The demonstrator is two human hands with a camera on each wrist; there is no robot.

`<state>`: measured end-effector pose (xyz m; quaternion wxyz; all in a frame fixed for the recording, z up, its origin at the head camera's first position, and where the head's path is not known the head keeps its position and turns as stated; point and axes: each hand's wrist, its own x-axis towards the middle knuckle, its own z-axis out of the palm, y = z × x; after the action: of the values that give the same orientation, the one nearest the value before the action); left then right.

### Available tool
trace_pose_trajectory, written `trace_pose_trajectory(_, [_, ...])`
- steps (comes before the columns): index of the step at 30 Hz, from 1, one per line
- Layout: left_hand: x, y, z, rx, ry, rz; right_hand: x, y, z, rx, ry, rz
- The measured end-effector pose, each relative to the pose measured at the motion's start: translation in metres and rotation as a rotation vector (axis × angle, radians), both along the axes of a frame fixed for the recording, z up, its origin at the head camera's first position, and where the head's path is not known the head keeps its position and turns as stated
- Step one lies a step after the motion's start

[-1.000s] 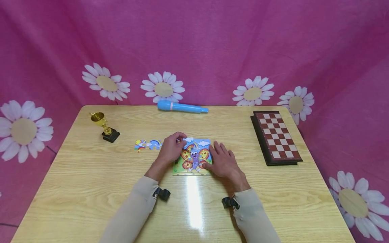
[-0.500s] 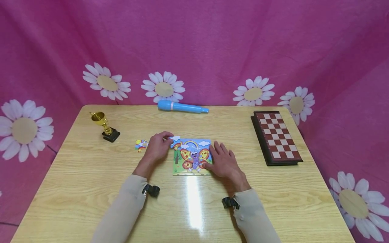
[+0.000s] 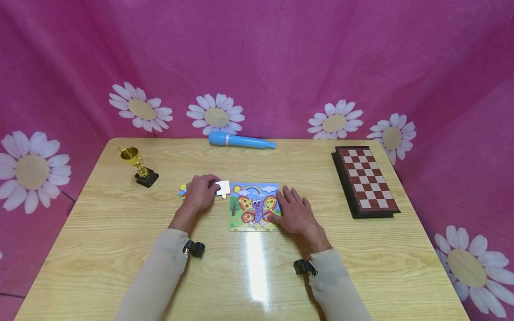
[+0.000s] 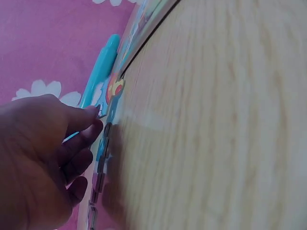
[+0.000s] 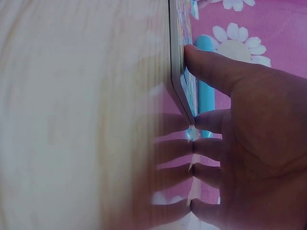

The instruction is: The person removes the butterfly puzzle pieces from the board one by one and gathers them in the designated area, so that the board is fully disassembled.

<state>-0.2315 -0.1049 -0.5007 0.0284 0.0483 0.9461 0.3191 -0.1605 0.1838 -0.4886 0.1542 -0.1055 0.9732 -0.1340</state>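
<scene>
My left hand (image 3: pixel 200 192) pinches a jigsaw piece (image 3: pixel 223 189) between thumb and fingers, just left of the butterfly puzzle board (image 3: pixel 254 221). The piece looks white with glare in the head view. More colourful puzzle pieces (image 3: pixel 182 189) lie partly hidden behind that hand; in the left wrist view a row of pieces (image 4: pixel 101 158) runs beside its curled fingers. My right hand (image 3: pixel 296 213) rests at the board's right edge. Its thumb lies on the picture and its fingers, fairly straight, touch the table, as the right wrist view shows.
A gold trophy cup (image 3: pixel 141 167) on a black base stands at the left. Along the back edge lies a blue microphone-shaped tube (image 3: pixel 242 140). A folded chessboard case (image 3: pixel 364 182) sits at the right. Behind the wooden table (image 3: pixel 385 267) hangs a pink flowered cloth (image 3: pixel 273 67).
My left hand has drawn left from the board's upper left corner with the jigsaw piece, whose face now shines white. A sun shows at that corner. The right hand stays put.
</scene>
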Motion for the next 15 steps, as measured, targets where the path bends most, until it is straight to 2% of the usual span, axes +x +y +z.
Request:
trace_pose_trajectory(8, [-0.0005,0.0002,-0.0035,-0.078,0.026,-0.011,-0.0009,-0.0003,-0.0008,0.000,0.005,-0.002])
trace_pose_trajectory(15, [0.0024,0.0022,-0.0030,-0.069,0.064,0.004,-0.0013,0.0010,-0.0019,0.010,0.006,0.003])
